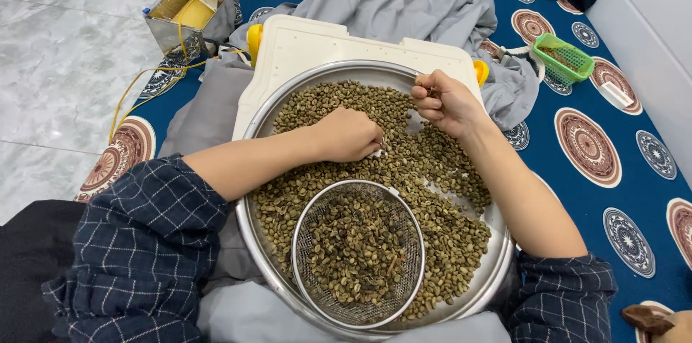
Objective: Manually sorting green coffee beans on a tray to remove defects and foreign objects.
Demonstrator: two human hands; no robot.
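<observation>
Honestly, you were maybe partway: your left hand (349,135) lay curled on the green beans (440,170) in the big steel tray (254,238), right hand (445,103) pinched something small, and the mesh sieve (358,253) was already fairly full.

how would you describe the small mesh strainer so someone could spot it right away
Start at the big round metal tray of greenish beans on the person's lap. The mesh strainer sits inside it at the near edge, below the left hand. It is the only wire-mesh bowl, smaller than the tray, holding its own separate heap of beans, some darker.
</observation>
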